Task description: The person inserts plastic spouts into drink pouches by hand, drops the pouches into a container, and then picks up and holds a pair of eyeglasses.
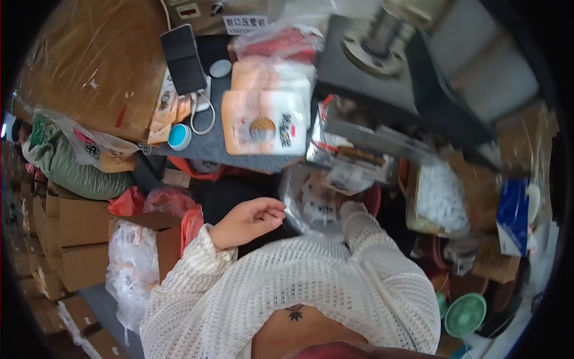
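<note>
My left hand (252,221) hovers over my lap, palm turned inward and fingers loosely bent, with nothing visible in it. Its fingertips are close to the edge of a clear plastic bag (317,206) with dark print; whether they touch it I cannot tell. My right hand (350,199) reaches in at the right side of that bag, below the table edge. Its fingers are hidden, so what it holds does not show. Above the hands, a stack of orange-and-white printed pouches (263,128) lies at the front of the grey table (209,146).
A phone (184,63) with a white cable and a blue-topped jar (179,137) are on the table's left. A dark metal machine (382,66) stands at the right. Cardboard boxes (84,239) fill the left; a box of white pieces (441,197) is at the right.
</note>
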A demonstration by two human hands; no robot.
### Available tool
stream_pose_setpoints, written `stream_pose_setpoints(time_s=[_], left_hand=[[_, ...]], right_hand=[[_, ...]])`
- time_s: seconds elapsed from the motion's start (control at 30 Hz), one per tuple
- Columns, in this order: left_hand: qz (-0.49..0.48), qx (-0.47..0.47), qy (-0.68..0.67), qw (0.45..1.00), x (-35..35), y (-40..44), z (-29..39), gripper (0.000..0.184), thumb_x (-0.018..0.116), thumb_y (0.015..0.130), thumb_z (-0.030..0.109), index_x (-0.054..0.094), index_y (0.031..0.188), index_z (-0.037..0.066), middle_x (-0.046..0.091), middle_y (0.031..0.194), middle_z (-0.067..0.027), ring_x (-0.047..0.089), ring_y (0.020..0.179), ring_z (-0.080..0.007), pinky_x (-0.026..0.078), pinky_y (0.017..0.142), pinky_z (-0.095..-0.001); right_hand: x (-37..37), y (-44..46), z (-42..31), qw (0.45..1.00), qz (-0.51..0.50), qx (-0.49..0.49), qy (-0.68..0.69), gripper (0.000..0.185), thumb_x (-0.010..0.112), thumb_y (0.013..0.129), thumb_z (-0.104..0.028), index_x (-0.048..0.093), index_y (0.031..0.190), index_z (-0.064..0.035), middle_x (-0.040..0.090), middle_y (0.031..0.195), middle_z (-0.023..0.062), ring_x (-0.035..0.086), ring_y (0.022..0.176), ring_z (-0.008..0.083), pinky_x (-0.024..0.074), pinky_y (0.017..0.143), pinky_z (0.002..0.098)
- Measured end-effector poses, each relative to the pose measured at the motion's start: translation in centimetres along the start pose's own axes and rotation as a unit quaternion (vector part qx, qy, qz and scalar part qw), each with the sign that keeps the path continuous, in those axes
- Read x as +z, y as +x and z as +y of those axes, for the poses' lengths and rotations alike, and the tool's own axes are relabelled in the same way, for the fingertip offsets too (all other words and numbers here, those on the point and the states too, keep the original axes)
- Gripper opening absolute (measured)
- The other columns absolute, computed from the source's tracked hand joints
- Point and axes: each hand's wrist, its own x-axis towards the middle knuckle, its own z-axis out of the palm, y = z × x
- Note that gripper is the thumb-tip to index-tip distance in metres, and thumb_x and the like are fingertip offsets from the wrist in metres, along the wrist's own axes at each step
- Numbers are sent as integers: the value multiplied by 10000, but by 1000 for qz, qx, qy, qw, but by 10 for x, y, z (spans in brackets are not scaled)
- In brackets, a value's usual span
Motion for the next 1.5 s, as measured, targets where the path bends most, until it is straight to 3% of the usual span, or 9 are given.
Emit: stream_pose_setpoints(time_s=[0.1, 0.33, 0.53, 0.6, 0.67, 1.2, 1.33, 1.4, 1.5], left_hand=[[53, 105, 133, 984, -13, 1, 64, 267, 666, 967, 94, 636, 1209, -14, 685, 1050, -91, 666, 972, -167, 522, 893, -295], [213, 408, 506, 730, -75, 107, 183, 226, 590, 935, 31, 641, 1145, -33, 668, 1079, -192, 636, 1024, -354, 506, 893, -382], [269, 356, 626, 640, -86, 240, 226, 315, 625, 867, 35, 650, 1179, 60, 634, 1159, -173, 633, 1063, -366, 523, 906, -449], [293, 318, 665, 609, -87, 262, 236, 310, 649, 857, 82, 661, 1167, 88, 637, 1148, -157, 641, 1060, -354, 534, 892, -447], [308, 285, 689, 591, -98, 286, 231, 301, 673, 845, 136, 669, 1145, 108, 647, 1117, -140, 648, 1054, -344, 545, 871, -443], [360, 466, 573, 570, -57, 93, 216, 332, 643, 808, 1, 647, 1140, 12, 663, 1014, -164, 636, 950, -348, 514, 842, -446], [417, 401, 523, 626, -47, 7, 172, 346, 561, 899, -11, 619, 1240, -27, 670, 1080, -185, 645, 927, -339, 512, 856, -414], [389, 348, 275, 808, -32, -26, 121, 294, 531, 962, 72, 634, 1218, -30, 680, 1089, -170, 662, 907, -333, 517, 820, -418], [135, 369, 300, 869, -25, -30, 75, 319, 554, 997, 207, 650, 1210, -11, 692, 1082, -156, 650, 900, -287, 506, 793, -423]], right_hand=[[8, 8, -5, 1000, 13, 5, -5, 313, 606, 917, -212, 686, 1198, -102, 669, 1228, 150, 581, 1205, 333, 422, 1067, 404], [33, 4, -4, 998, 60, 7, -10, 334, 596, 918, -211, 679, 1223, -103, 651, 1276, 151, 548, 1259, 332, 389, 1109, 401], [54, -12, 3, 960, 263, -68, -75, 352, 588, 919, -210, 673, 1244, -105, 636, 1317, 152, 519, 1305, 331, 361, 1146, 399], [99, 24, 19, 956, 183, 24, 228, 418, 543, 938, -234, 633, 1321, -94, 478, 1514, 132, 314, 1465, 292, 198, 1242, 392], [88, 24, 17, 989, 109, 37, 97, 415, 542, 944, -253, 639, 1317, -97, 476, 1512, 134, 316, 1462, 287, 214, 1231, 395], [56, -15, -27, 1000, -18, -3, -2, 393, 548, 938, -227, 653, 1296, -102, 530, 1442, 145, 395, 1401, 293, 304, 1152, 418], [56, -27, -27, 1000, -26, -11, -10, 388, 549, 937, -220, 656, 1291, -103, 543, 1425, 147, 415, 1385, 295, 327, 1133, 424], [53, -26, -32, 999, -27, -18, -13, 385, 550, 936, -217, 658, 1288, -104, 550, 1416, 149, 425, 1378, 296, 338, 1123, 427], [51, -31, -37, 999, -32, -27, -16, 381, 551, 935, -212, 660, 1284, -105, 560, 1403, 151, 440, 1366, 297, 355, 1108, 431]])
